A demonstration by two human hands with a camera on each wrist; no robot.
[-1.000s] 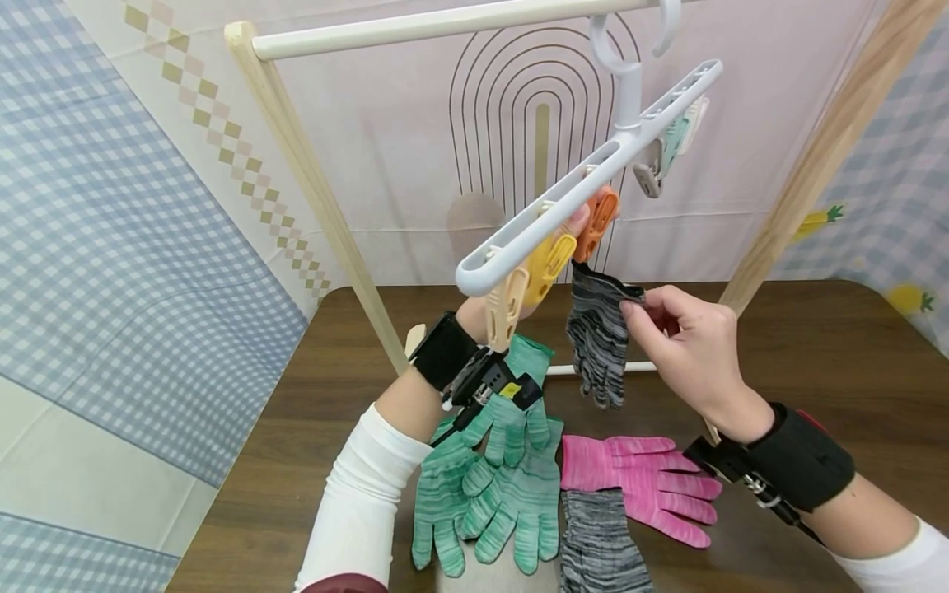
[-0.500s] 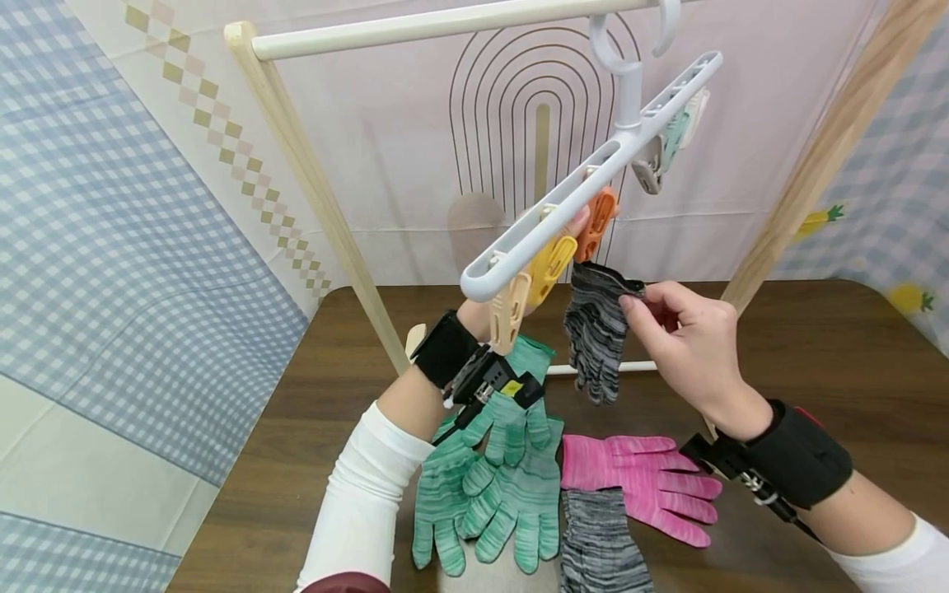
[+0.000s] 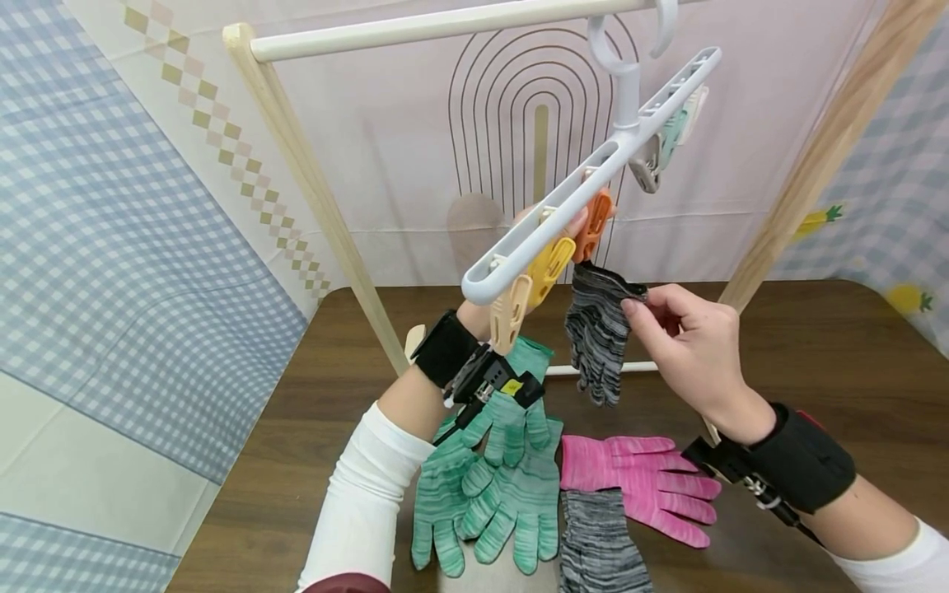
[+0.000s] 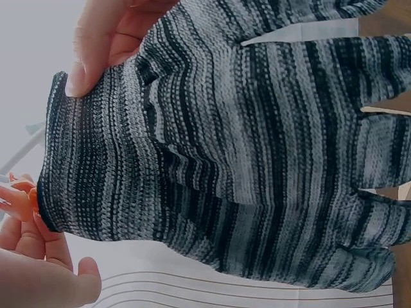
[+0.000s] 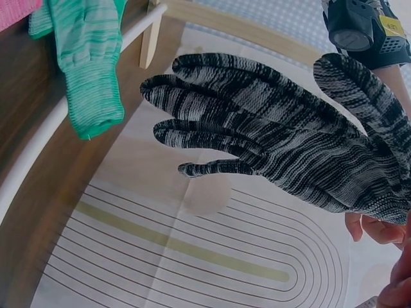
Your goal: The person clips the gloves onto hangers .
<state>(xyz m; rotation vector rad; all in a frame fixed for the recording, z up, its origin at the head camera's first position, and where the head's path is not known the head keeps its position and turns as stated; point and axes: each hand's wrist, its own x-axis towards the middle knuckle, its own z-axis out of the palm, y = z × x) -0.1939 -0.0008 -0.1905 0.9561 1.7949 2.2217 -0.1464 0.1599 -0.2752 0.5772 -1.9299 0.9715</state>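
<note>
Glove: your grey-and-black striped knit glove [image 3: 596, 333] hangs cuff-up, fingers pointing down, long axis near vertical.
Right hand: your right hand [image 3: 693, 350] pinches the cuff's right edge; the glove lies just left of it.
Left hand: your left hand [image 3: 567, 226] squeezes the orange plastic clothespin [image 3: 596, 226].
Key relation: the cuff's left corner sits directly beneath that clothespin on the tilted white plastic clip hanger [image 3: 593, 177], seemingly touching.
Below: green knit gloves [image 3: 497, 486] and a pink knit glove [image 3: 641, 486] on the table.

Clip hanger [image 3: 593, 169] and clips above glove [image 3: 596, 329]
</note>
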